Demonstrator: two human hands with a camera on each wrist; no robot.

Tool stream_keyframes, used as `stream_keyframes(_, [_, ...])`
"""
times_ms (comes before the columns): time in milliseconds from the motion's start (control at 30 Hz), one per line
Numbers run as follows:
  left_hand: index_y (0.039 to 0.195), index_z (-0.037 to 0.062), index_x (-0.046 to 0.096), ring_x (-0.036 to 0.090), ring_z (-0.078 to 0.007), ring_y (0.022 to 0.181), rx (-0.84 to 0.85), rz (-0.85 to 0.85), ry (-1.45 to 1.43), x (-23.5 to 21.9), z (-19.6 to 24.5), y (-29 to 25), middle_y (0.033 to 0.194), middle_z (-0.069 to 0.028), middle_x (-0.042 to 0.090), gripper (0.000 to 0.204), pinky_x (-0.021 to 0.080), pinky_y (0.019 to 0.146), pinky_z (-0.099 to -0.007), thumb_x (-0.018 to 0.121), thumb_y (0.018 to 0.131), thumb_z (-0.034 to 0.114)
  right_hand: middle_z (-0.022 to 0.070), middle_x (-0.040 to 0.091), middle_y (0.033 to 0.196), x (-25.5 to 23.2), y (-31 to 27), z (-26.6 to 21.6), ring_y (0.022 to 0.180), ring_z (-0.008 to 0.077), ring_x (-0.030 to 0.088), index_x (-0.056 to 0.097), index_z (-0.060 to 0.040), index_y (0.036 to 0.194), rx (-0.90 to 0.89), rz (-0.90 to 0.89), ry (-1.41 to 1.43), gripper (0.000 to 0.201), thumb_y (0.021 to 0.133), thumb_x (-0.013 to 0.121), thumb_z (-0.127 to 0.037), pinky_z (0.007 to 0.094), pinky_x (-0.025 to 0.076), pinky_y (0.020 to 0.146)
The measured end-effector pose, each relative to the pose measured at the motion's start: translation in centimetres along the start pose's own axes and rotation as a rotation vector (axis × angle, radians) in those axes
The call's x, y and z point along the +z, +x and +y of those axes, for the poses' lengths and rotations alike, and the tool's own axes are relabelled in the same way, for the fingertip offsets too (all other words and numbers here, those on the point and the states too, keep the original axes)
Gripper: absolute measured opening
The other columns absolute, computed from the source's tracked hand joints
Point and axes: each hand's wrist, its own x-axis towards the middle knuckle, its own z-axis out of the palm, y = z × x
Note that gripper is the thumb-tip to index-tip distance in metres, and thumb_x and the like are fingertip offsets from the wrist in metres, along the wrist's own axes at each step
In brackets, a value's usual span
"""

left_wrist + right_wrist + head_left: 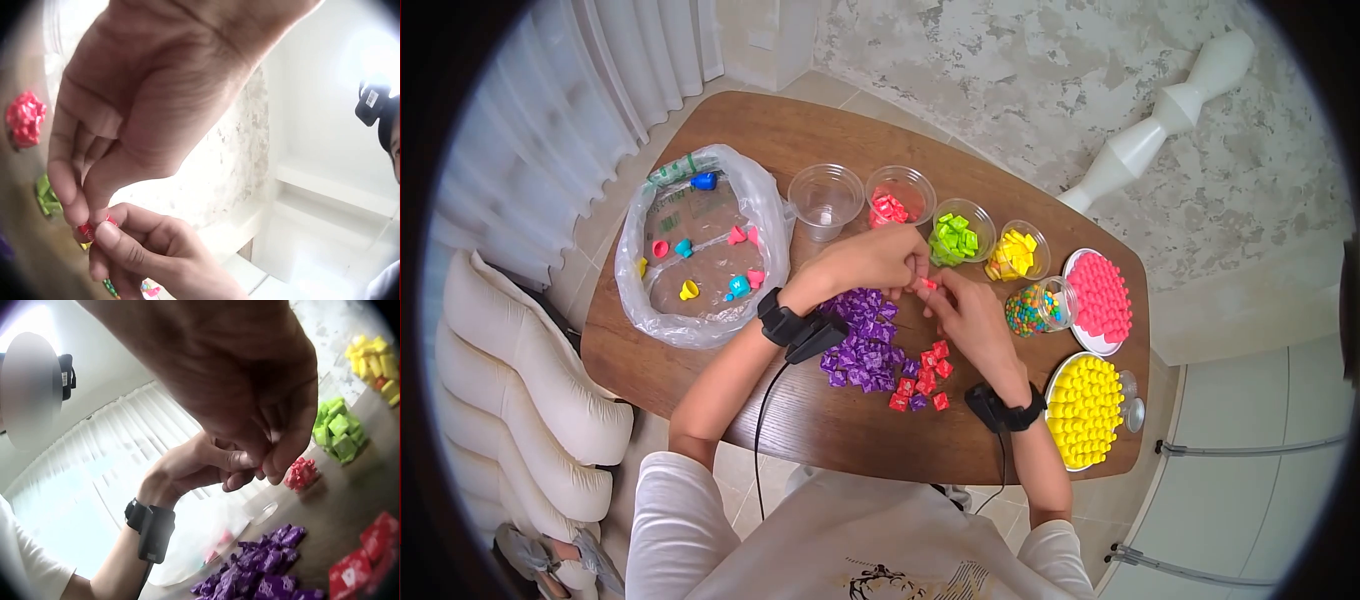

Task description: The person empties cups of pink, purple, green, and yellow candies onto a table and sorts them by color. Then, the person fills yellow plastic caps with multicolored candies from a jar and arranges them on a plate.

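A small red wrapped candy (928, 284) is pinched between the fingertips of both hands, above the middle of the table. My left hand (870, 262) reaches in from the left and grips one end. From the other side, my right hand (972, 318) holds it between thumb and fingers. In the left wrist view the red wrapper (86, 232) shows between the meeting fingertips; in the right wrist view the fingers hide most of it. Below the hands lie a heap of purple wrapped candies (862, 345) and several loose red candies (925, 378).
Clear cups stand along the back: one bare (826, 200), others with red (889, 207), green (956, 238) and yellow candies (1012, 256). A jar of colourful beads (1030, 310) and plates of pink (1100, 300) and yellow pieces (1086, 410) stand right. A plastic-lined container (632, 290) sits left.
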Motion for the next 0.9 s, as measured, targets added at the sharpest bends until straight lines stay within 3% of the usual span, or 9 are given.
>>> stream_keyframes(100, [0.089, -0.0089, 0.07, 0.071, -0.0183, 0.064, -0.041, 0.051, 0.016, -0.9, -0.2, -1.3, 0.08, -0.012, 0.073, 0.014, 0.056, 0.057, -0.0312, 0.059, 0.083, -0.003, 0.0114, 0.073, 0.075, -1.4, 2.8, -1.8, 0.068, 0.0336, 0.07, 0.069, -0.0035, 0.101, -0.039, 0.057, -0.084, 0.027, 0.1, 0.068, -0.031, 0.0464, 0.051, 0.062])
stream_keyframes(200, [0.089, -0.006, 0.072, 0.074, -0.0246, 0.071, -0.146, 0.017, 0.154, 0.2, -0.7, -1.3, 0.082, -0.0145, 0.074, 0.012, 0.057, 0.061, -0.0367, 0.063, 0.084, 0.0, 0.0121, 0.073, 0.075, -2.3, 5.7, -3.5, 0.072, 0.0354, 0.071, 0.069, -0.0049, 0.107, -0.052, 0.14, -0.075, 0.028, 0.1, 0.068, -0.032, 0.0468, 0.052, 0.064])
stream_keyframes(267, [0.088, 0.0017, 0.073, 0.074, -0.0327, 0.081, 0.137, 0.134, 0.362, 2.2, -1.3, -0.6, 0.087, -0.0173, 0.075, 0.011, 0.058, 0.072, -0.0446, 0.071, 0.083, 0.012, 0.0122, 0.073, 0.075, -2.0, 6.8, -3.5, 0.074, 0.0345, 0.073, 0.07, -0.0075, 0.114, -0.167, 0.259, -0.11, 0.029, 0.1, 0.068, -0.033, 0.0457, 0.054, 0.066])
stream_keyframes(400, [0.09, 0.0037, 0.073, 0.074, -0.0366, 0.089, 0.214, 0.087, 0.314, 6.3, -1.4, 0.7, 0.091, -0.0167, 0.075, 0.011, 0.057, 0.077, -0.0488, 0.073, 0.082, 0.011, 0.0113, 0.073, 0.074, -2.1, 3.7, -3.7, 0.072, 0.0329, 0.073, 0.07, -0.0071, 0.116, -0.134, 0.239, -0.071, 0.029, 0.101, 0.067, -0.032, 0.045, 0.054, 0.064])
stream_keyframes(467, [0.097, 0.0045, 0.069, 0.072, -0.0359, 0.092, 0.368, 0.069, 0.336, 8.4, -1.7, 1.3, 0.096, -0.0158, 0.073, 0.016, 0.056, 0.08, -0.0496, 0.073, 0.084, 0.012, 0.01, 0.072, 0.072, -2.6, 1.4, -2.7, 0.069, 0.0295, 0.073, 0.07, -0.0063, 0.116, -0.018, 0.182, -0.067, 0.028, 0.101, 0.068, -0.029, 0.0421, 0.053, 0.062])
stream_keyframes(500, [0.097, 0.0045, 0.069, 0.072, -0.0359, 0.092, 0.37, 0.066, 0.33, 9.3, -1.9, 1.2, 0.096, -0.0158, 0.073, 0.016, 0.056, 0.08, -0.0496, 0.073, 0.084, 0.012, 0.01, 0.072, 0.072, -2.7, 0.4, -2.1, 0.069, 0.0295, 0.073, 0.07, -0.0063, 0.116, -0.011, 0.181, -0.069, 0.028, 0.101, 0.068, -0.029, 0.0421, 0.053, 0.062])
stream_keyframes(600, [0.104, 0.003, 0.063, 0.071, -0.0371, 0.09, 0.634, 0.201, 0.409, 12.1, -3.6, 1.3, 0.115, -0.0163, 0.064, 0.021, 0.058, 0.071, -0.0496, 0.073, 0.086, 0.008, 0.0084, 0.071, 0.07, -3.1, -2.0, -0.1, 0.064, 0.0244, 0.07, 0.071, -0.0059, 0.113, 0.077, 0.201, -0.029, 0.023, 0.1, 0.069, -0.025, 0.0368, 0.051, 0.059])
stream_keyframes(833, [0.109, 0.0033, 0.064, 0.072, -0.036, 0.087, 0.515, 0.167, 0.501, 12.2, -2.8, 1.4, 0.115, -0.0158, 0.065, 0.024, 0.058, 0.071, -0.0475, 0.07, 0.086, 0.004, 0.0085, 0.071, 0.072, -2.3, -4.6, 2.7, 0.065, 0.025, 0.071, 0.071, -0.0057, 0.113, 0.101, 0.167, -0.07, 0.021, 0.101, 0.068, -0.023, 0.0373, 0.051, 0.061])
stream_keyframes(900, [0.103, 0.0013, 0.066, 0.072, -0.037, 0.084, 0.516, 0.192, 0.406, 11.8, -3.1, 1.5, 0.104, -0.0165, 0.069, 0.019, 0.057, 0.069, -0.046, 0.072, 0.085, 0.004, 0.0049, 0.07, 0.072, -2.1, -4.5, 3.0, 0.054, 0.0116, 0.061, 0.071, -0.0022, 0.117, 0.082, 0.151, -0.022, 0.023, 0.102, 0.066, -0.02, 0.0287, 0.046, 0.052])
